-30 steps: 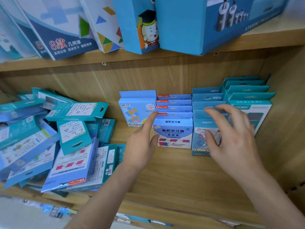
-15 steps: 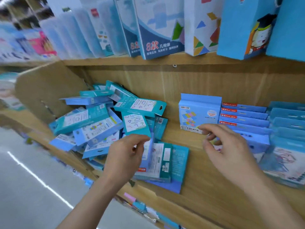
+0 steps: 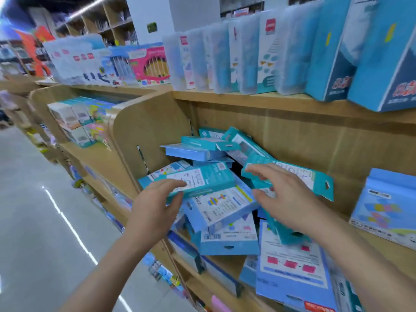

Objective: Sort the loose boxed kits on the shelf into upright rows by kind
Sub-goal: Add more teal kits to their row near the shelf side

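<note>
While the left hand [image 3: 153, 208] reaches into the heap, its fingers lie over the top face of a teal box [image 3: 202, 180] and the thumb sits at that box's near edge, so it pinches that edge. That box lies flat and tilted on top of the pile [image 3: 225, 206], label side up.

Right hand [image 3: 288, 199]: fingers spread and loosely curved, holding nothing, hovering over a second teal box [image 3: 315, 180] with a hang hole at its right end. Can't tell if the fingertips touch it.

Loose kits sit jumbled at the left end of the shelf [image 3: 225, 266], against the wooden side panel [image 3: 148, 131]: teal and blue boxes stacked at odd angles, some leaning on the back panel [image 3: 304, 140]. A large blue box with pink rectangles [image 3: 290, 264] lies flat at the front edge, under the right forearm.

An upright blue box [image 3: 385, 208] stands well apart, at the right edge of view. Tall boxes [image 3: 247, 52] stand in a row on the upper shelf [image 3: 247, 100].
</note>
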A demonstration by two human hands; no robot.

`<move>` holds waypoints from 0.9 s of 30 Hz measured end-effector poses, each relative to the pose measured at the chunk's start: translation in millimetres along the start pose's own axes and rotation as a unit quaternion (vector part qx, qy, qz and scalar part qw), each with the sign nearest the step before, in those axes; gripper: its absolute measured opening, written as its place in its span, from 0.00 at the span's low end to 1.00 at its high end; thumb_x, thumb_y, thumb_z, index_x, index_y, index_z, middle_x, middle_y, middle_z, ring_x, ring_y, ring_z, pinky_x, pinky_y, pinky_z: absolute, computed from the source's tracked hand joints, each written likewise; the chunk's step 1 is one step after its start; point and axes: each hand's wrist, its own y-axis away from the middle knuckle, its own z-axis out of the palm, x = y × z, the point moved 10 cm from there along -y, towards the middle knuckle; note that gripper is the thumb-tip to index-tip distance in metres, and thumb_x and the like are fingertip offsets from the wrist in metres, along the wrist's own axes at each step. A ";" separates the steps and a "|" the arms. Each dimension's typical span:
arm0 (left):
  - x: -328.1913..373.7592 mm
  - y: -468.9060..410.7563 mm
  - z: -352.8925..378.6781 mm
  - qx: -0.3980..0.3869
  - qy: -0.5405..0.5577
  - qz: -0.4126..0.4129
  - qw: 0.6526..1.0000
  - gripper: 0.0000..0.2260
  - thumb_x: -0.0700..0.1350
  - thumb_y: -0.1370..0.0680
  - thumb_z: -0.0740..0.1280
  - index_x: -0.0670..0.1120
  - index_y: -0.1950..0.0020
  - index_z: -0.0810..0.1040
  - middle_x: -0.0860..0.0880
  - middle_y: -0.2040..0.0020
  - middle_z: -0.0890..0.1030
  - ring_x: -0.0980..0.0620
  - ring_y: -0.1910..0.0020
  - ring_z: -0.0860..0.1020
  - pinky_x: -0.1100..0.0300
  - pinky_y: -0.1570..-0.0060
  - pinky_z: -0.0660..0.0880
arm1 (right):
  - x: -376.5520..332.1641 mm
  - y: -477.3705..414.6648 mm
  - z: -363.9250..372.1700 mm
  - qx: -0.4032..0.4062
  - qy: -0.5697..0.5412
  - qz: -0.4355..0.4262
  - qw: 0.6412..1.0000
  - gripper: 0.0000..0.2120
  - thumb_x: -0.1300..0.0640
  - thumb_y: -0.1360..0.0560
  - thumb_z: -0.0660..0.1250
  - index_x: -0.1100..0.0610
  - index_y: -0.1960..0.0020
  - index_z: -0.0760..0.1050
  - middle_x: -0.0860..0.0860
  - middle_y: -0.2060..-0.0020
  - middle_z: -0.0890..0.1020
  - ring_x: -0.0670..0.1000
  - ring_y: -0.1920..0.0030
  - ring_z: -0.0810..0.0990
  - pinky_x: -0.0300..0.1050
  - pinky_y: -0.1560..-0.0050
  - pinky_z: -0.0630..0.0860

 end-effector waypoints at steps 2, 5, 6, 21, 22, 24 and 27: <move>-21.8 -16.5 -4.9 -0.009 -0.020 0.002 1.000 0.10 0.43 0.23 0.66 0.51 0.43 0.79 0.53 0.42 0.79 0.50 0.43 0.76 0.56 0.47 0.75 | -13.1 -33.6 9.3 0.016 0.013 -0.010 1.000 0.23 0.57 0.25 0.65 0.47 0.31 0.67 0.44 0.34 0.71 0.46 0.35 0.69 0.41 0.38 0.66; -42.1 -40.6 -10.3 -0.010 -0.038 0.026 0.999 0.11 0.43 0.23 0.66 0.51 0.41 0.78 0.54 0.40 0.77 0.51 0.41 0.74 0.56 0.46 0.71 | -23.0 -78.8 24.2 0.034 0.070 -0.030 0.997 0.25 0.59 0.25 0.64 0.49 0.30 0.65 0.48 0.33 0.70 0.50 0.33 0.67 0.45 0.36 0.65; -45.7 -48.6 -11.0 -0.007 -0.042 0.040 0.998 0.12 0.43 0.23 0.66 0.50 0.40 0.78 0.53 0.39 0.77 0.50 0.40 0.73 0.56 0.43 0.70 | -22.4 -91.9 30.7 0.033 0.102 -0.034 0.994 0.26 0.61 0.25 0.64 0.50 0.29 0.65 0.49 0.32 0.69 0.51 0.32 0.66 0.47 0.34 0.65; -37.3 -119.4 26.4 -0.070 -0.089 0.153 0.982 0.25 0.48 0.22 0.64 0.53 0.26 0.61 0.55 0.27 0.64 0.54 0.29 0.61 0.58 0.33 0.64 | 21.5 -136.8 6.0 0.211 0.006 0.122 0.970 0.11 0.56 0.20 0.59 0.54 0.45 0.79 0.53 0.53 0.84 0.55 0.55 0.81 0.50 0.57 0.78; -38.8 -120.7 25.1 -0.068 -0.066 0.142 0.985 0.27 0.49 0.23 0.65 0.54 0.26 0.59 0.56 0.27 0.64 0.56 0.29 0.61 0.58 0.33 0.65 | 23.7 -131.2 0.7 0.224 -0.038 0.138 0.964 0.10 0.56 0.20 0.59 0.54 0.49 0.80 0.52 0.55 0.84 0.53 0.57 0.81 0.51 0.57 0.79; -43.3 -121.1 16.0 -0.048 0.003 0.110 0.993 0.31 0.49 0.24 0.67 0.56 0.25 0.55 0.59 0.28 0.63 0.60 0.30 0.60 0.61 0.34 0.62 | 30.0 -116.5 -1.0 0.231 -0.170 0.168 0.943 0.10 0.57 0.20 0.60 0.53 0.55 0.79 0.49 0.59 0.84 0.49 0.60 0.83 0.52 0.61 0.81; -27.5 -113.6 -10.2 0.029 0.063 0.170 0.983 0.34 0.46 0.26 0.70 0.51 0.25 0.56 0.54 0.29 0.64 0.62 0.31 0.59 0.70 0.33 0.55 | 32.3 -95.1 10.3 0.196 -0.334 0.206 0.899 0.11 0.60 0.20 0.60 0.51 0.56 0.79 0.48 0.62 0.84 0.45 0.66 0.83 0.45 0.70 0.81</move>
